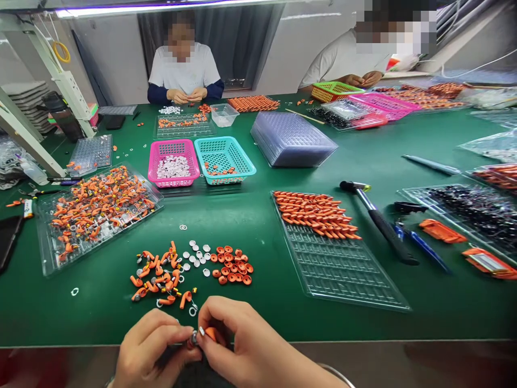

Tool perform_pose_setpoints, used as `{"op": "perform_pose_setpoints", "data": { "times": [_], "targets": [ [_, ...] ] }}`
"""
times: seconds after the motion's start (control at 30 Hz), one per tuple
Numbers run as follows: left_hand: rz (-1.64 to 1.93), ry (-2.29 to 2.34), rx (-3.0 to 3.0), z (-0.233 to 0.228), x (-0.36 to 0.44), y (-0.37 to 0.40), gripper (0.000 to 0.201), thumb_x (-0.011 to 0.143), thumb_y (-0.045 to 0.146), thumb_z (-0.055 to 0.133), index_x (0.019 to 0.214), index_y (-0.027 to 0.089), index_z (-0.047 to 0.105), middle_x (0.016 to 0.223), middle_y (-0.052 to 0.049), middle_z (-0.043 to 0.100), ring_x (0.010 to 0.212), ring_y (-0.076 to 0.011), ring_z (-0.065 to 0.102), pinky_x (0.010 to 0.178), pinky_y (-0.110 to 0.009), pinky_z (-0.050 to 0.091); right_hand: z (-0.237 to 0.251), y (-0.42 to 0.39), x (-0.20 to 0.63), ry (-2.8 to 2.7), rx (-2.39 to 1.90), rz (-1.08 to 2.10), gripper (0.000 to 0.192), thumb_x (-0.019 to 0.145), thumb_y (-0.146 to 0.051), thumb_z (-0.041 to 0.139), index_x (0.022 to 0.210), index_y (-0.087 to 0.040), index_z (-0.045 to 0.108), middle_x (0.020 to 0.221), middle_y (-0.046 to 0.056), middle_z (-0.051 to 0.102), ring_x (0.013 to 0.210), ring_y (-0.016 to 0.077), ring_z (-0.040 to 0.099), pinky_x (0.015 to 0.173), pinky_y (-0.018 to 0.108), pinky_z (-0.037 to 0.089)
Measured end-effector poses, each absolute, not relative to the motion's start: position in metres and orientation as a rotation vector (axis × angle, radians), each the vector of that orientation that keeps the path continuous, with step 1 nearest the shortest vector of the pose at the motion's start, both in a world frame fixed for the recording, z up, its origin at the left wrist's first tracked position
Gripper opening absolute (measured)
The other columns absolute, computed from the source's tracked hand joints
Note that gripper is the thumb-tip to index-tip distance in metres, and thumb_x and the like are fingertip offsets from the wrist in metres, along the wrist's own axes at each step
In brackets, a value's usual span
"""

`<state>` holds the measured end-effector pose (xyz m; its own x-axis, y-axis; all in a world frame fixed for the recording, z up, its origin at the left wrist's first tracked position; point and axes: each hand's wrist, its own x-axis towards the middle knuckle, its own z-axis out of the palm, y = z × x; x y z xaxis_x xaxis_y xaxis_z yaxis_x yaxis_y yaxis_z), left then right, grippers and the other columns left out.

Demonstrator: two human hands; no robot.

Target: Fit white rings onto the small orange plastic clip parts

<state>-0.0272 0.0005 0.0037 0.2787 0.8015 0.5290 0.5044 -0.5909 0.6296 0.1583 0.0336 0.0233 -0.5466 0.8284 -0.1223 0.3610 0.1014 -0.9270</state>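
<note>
At the table's front edge, my left hand (149,345) pinches a small earbud part with a silvery round face (193,338). Touching it from the other side is my right hand (242,339), its thumb and fingers closed around an orange earbud piece (211,333). A small white bit shows at the right fingertips; its kind is unclear. Just beyond my hands lie loose orange earbud stems (163,277), several white round discs (196,253) and a group of orange round earbud caps (232,265).
A clear tray of orange earbud parts (100,207) stands left, another tray (343,269) right. Pink (173,181) and turquoise baskets (226,178) stand behind. A hammer (379,221) and blue-handled tool (428,250) lie right. Two people sit across the table.
</note>
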Motion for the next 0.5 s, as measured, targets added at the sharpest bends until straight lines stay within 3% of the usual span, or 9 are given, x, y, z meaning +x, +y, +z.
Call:
{"op": "perform_pose_setpoints", "data": {
  "times": [0.27,0.5],
  "targets": [
    [1.216,1.127,2.253,0.0042,-0.0293,-0.0002,0.004,0.092,0.018,0.065,0.091,0.015,0.064,0.072,-0.003,0.072,0.065,-0.0126,0.069,0.062,-0.018,0.057,0.0225,0.0303,0.1555,-1.975,-1.161,1.399,0.015,0.072,-0.005,0.056,0.069,-0.019,0.049,0.062,-0.006,0.047,0.054,0.0092,0.04,0.052,0.021,0.03],
    [1.243,1.061,2.197,0.0082,-0.0278,0.0008,0.005,0.091,0.015,0.065,0.096,0.014,0.065,0.076,-0.004,0.073,0.068,-0.0133,0.07,0.064,-0.019,0.058,0.0226,0.0349,0.1544,-1.823,-1.136,1.629,0.01,0.072,-0.01,0.055,0.068,-0.019,0.05,0.062,-0.005,0.048,0.057,0.0105,0.041,0.051,0.021,0.031]
  ]
}}
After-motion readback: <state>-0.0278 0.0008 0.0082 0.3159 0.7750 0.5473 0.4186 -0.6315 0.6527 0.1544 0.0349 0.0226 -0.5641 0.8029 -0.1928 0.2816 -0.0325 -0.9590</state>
